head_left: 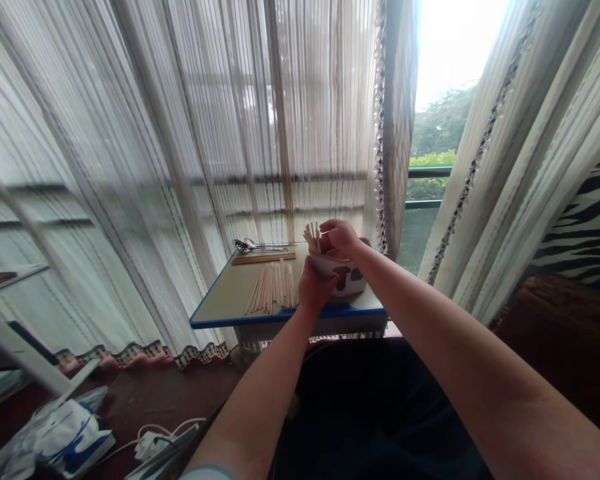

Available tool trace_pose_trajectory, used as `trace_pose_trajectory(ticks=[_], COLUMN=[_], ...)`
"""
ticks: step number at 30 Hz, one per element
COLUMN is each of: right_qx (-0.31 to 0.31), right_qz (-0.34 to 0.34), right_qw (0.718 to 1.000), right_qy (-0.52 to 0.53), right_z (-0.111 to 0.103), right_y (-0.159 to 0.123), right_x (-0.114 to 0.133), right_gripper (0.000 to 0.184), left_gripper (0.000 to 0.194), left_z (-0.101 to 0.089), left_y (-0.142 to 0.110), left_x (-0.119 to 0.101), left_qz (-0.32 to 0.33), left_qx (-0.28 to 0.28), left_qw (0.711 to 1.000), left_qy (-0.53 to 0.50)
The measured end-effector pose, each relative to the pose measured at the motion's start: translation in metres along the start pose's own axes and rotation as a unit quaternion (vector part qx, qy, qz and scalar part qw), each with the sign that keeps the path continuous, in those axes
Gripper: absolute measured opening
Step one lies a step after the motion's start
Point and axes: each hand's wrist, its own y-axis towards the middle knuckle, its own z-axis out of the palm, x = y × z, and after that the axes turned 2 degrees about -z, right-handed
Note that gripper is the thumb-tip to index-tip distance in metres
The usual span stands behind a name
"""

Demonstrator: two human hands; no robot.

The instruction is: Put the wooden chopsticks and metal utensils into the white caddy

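Observation:
My left hand (314, 288) grips the near left side of a white container (325, 267) with dark printed shapes. A bundle of pale wooden chopsticks (311, 239) sticks up from its left end, tilted to the left. Over the container's opening, my right hand (341, 236) is closed with curled fingers against this bundle; its fingertips are partly hidden. Left of the container, more chopsticks (270, 288) lie fanned out on the small table (225, 293), with some pale sticks in what looks like a clear wrapper (289, 283) beside them.
Behind the fanned chopsticks lie some longer brown sticks (263, 259) and metal ladles (260, 247). The table has a blue edge. Curtains (230, 133) hang right behind it. On the floor at left are a white power strip with cables (153, 443) and a blue-and-white package (75, 433).

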Motion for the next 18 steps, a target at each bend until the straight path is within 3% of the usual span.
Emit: trace_pose_trajectory(ticks=[4, 7, 9, 10, 12, 14, 16, 18], right_qx=[-0.034, -0.143, -0.221, -0.227, -0.185, -0.094, -0.019, 0.035], right_qz=[-0.032, -0.131, -0.223, -0.274, -0.369, -0.438, -0.455, -0.428], right_qw=[0.999, 0.980, 0.945, 0.927, 0.899, 0.877, 0.872, 0.886], right_qy=[0.026, -0.041, -0.096, -0.115, -0.146, -0.172, -0.180, -0.175], right_z=[-0.013, -0.020, -0.018, -0.015, -0.002, 0.020, 0.047, 0.077], right_y=[-0.002, -0.018, -0.037, -0.048, -0.071, -0.092, -0.108, -0.118], right_x=[0.004, 0.019, 0.034, 0.041, 0.052, 0.054, 0.045, 0.026], right_gripper=[0.036, 0.038, 0.038, 0.037, 0.035, 0.034, 0.031, 0.028], left_gripper=[0.113, 0.090, 0.068, 0.057, 0.041, 0.037, 0.035, 0.030], left_z=[-0.012, -0.038, -0.062, -0.076, -0.102, -0.124, -0.139, -0.148], left_y=[-0.010, -0.010, -0.002, 0.004, 0.018, 0.031, 0.038, 0.040], left_x=[0.006, 0.014, 0.026, 0.034, 0.054, 0.078, 0.099, 0.113], left_qz=[0.070, 0.140, 0.160, 0.151, 0.079, -0.015, -0.091, -0.127], left_qx=[-0.026, -0.060, -0.075, -0.081, -0.098, -0.064, 0.025, 0.090], left_qw=[0.997, 0.987, 0.979, 0.977, 0.975, 0.969, 0.956, 0.944], left_qy=[-0.001, 0.049, 0.098, 0.126, 0.185, 0.240, 0.278, 0.291])
